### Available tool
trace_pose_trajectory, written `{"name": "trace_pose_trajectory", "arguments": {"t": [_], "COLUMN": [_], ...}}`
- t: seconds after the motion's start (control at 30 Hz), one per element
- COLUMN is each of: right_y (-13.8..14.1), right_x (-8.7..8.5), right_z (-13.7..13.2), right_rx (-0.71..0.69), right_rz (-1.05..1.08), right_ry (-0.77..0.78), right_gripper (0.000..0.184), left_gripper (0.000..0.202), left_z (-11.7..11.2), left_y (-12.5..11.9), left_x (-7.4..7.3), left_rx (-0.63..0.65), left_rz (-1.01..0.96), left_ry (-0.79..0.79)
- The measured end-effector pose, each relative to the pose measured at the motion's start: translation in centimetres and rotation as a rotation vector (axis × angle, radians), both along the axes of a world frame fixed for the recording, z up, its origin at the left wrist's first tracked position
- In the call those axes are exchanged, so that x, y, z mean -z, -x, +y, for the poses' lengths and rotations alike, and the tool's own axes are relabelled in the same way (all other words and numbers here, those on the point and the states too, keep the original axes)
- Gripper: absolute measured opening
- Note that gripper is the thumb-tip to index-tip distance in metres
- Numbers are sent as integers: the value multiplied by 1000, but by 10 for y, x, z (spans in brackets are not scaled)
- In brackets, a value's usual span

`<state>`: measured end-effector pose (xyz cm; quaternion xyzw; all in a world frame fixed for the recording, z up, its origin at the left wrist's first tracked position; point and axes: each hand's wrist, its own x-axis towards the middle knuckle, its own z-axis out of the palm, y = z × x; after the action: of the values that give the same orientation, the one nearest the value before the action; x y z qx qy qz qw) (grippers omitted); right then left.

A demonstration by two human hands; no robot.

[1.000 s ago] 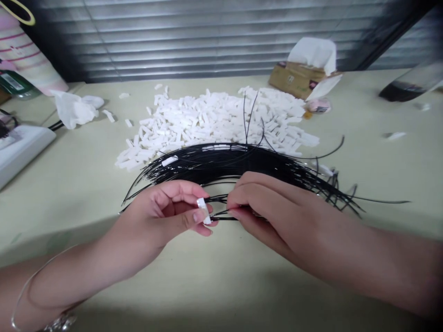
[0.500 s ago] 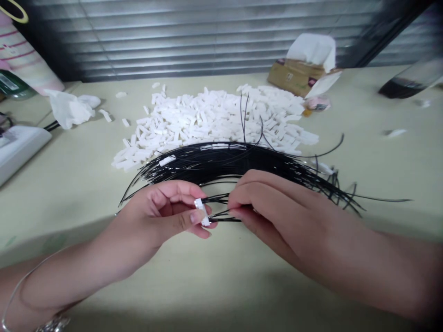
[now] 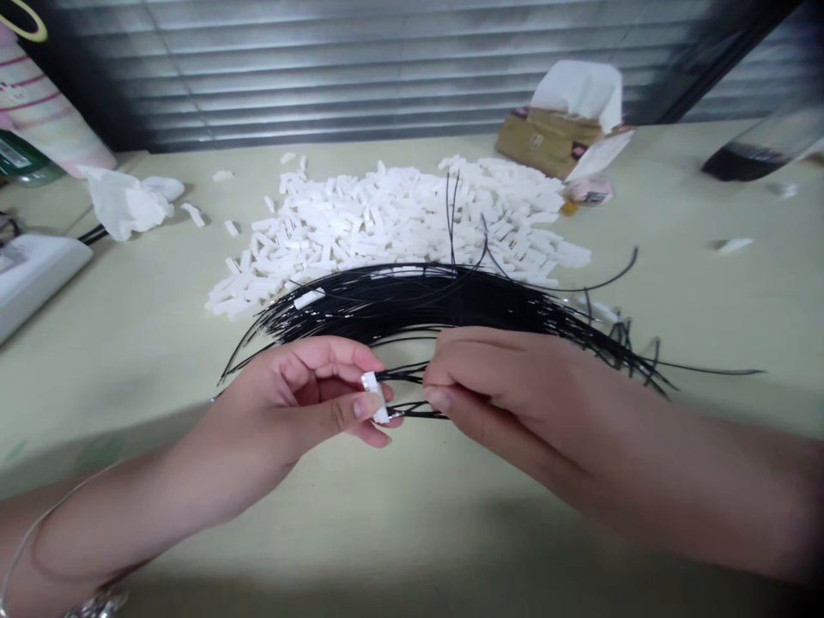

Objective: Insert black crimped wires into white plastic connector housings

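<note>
As seen from head camera, small white plastic connector (image 3: pixel 374 397) pinched firmly between thumb and forefinger of left hand (image 3: pixel 302 399); right hand (image 3: pixel 515 395) nearly closed just beside it, fingers curled around thin black wires (image 3: pixel 412 300), exact hold hidden. Wires arched in dense bundle across pale green table (image 3: pixel 129 360), directly behind both hands, overlapping front edge of heap of white connectors (image 3: pixel 386 215). Crumpled tissue (image 3: pixel 129 202) lying left of heap; cardboard tissue box (image 3: pixel 554 137) behind it.
</note>
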<state>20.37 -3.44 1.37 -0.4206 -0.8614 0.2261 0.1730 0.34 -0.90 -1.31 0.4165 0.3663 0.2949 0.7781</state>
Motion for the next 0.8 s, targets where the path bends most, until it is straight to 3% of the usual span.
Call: {"name": "trace_pose_trajectory", "arguments": {"t": [0.23,0.8], "right_y": [8,13], "right_x": [0,2], "right_z": [3,3], "right_rx": [172,241], "right_rz": [-60,-107], "right_ry": [250,246], "right_gripper": [31,31], "left_gripper": [11,10], "left_z": [0,-2], "left_y": [-1,0], "left_x": [-2,-1], "left_rx": [-1,-23], "left_rz": [35,79], "left_ry": [-2,-26]}}
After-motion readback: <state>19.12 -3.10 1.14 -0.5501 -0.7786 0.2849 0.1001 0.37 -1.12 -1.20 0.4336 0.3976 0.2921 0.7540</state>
